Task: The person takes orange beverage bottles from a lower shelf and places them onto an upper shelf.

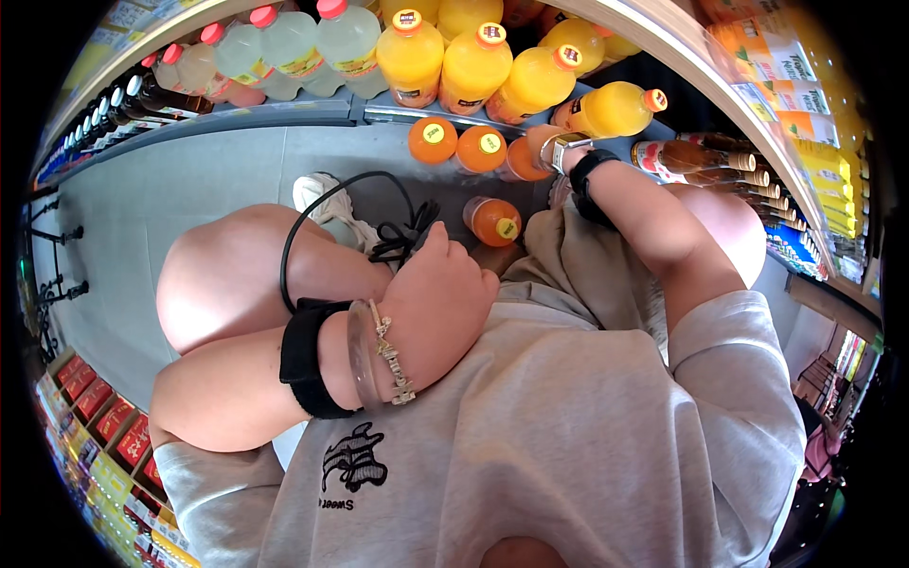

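Looking down from a low crouch at a shelf (294, 115) of drinks. Along its front edge, a short row of orange drinks: left bottle (431, 149), middle bottle (473, 151), right bottle (521, 163).

Right hand (540, 137) stretched forward to the right bottle, partly covering it. Fingers mostly hidden: cannot tell the grip, closed round it or merely resting alongside. Left hand (437, 301) loosely curled, back upward, close to the body and near a black cable (398, 239). Fingertips out of sight, so cannot tell about anything inside the palm.

Apart from the row, nearer the body and between the two hands, another orange drink: near bottle (490, 218). Cannot tell, upright or tilted. On the shelf, yellow bottles (412, 62) packed close, with dark bottles (696, 163) to the right.

For good handling, judging from here: hold the right bottle round its body, not by the cap alone. Set the base flat before letting go. Avoid nudging the middle bottle, just beside it. Mind the watch (571, 144) against the yellow bottles. Lift the left hand clear of the cable before any use on the near bottle.
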